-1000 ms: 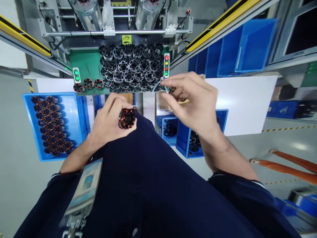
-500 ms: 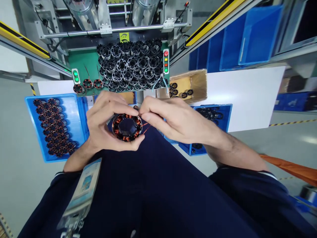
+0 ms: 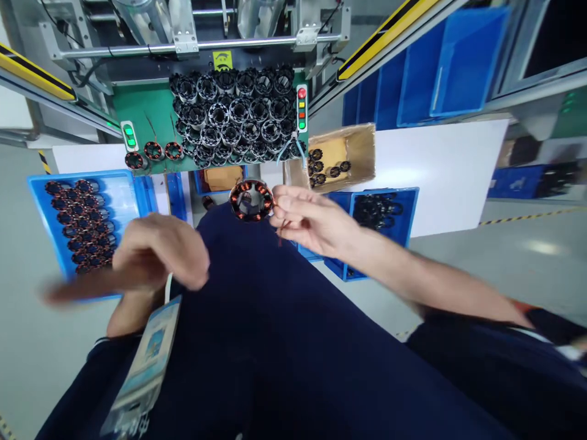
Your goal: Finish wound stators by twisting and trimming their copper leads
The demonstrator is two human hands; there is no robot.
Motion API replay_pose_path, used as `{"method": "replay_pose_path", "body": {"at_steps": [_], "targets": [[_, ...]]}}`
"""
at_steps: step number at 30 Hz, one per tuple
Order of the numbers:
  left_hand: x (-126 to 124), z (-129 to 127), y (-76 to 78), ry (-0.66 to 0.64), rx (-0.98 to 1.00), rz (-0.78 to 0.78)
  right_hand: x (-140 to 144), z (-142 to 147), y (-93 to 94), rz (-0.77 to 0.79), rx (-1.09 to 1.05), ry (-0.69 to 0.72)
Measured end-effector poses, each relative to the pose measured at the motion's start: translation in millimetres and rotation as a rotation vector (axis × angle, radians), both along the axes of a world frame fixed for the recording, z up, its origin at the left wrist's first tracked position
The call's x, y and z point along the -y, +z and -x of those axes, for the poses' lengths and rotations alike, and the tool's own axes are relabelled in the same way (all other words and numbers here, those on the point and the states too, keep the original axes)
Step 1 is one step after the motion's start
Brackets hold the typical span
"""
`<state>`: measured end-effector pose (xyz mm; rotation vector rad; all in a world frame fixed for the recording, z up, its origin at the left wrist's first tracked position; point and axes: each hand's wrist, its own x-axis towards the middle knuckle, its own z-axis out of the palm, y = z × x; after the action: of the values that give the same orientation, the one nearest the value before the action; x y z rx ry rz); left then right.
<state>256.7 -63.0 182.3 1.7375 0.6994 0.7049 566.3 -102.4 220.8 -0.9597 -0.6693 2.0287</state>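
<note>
Head view: biggest of all, a green tabletop (image 3: 137, 101) spans the upper area, and off its near-left corner sits a blue tray (image 3: 131, 208), wound cores in rows inside! A big stack of black-and-silver rings (image 3: 238, 119) crowds the tabletop's middle and right edge. Now the left hand (image 3: 160, 244), badly blurred over the tray's right edge; can't tell if it's open or closed! Over to the right hand (image 3: 316, 220): thumb and fingers pinch the right rim of a copper-wound core (image 3: 251, 216), up in the air just off the tabletop's near edge! Smaller still, three loose cores (image 3: 153, 150) line the near-left corner, and thin wire ends (image 3: 280, 232) dangle beneath the right hand's fingers.
</note>
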Motion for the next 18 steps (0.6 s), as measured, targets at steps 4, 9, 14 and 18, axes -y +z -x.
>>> {"method": "replay_pose_path", "body": {"at_steps": [4, 9, 14, 18], "targets": [[-24.9, -21.8, 4.2, 0.003, -0.024, -0.475, 15.4, 13.4, -15.2, 0.192, -0.185, -0.01], [-50.0, -58.7, 23.7, -0.165, -0.083, -0.267, -12.6, -28.8, 23.5, -0.696, 0.471, 0.262], [-37.1, -70.5, 40.8, -0.372, -0.103, 0.352, -39.6, -83.6, 60.5, -1.24, 1.021, 0.403], [-39.4, -77.5, 41.7, -0.084, -0.088, -0.523, -42.0, -108.3, 55.3, -0.776, 0.691, 0.213]]}}
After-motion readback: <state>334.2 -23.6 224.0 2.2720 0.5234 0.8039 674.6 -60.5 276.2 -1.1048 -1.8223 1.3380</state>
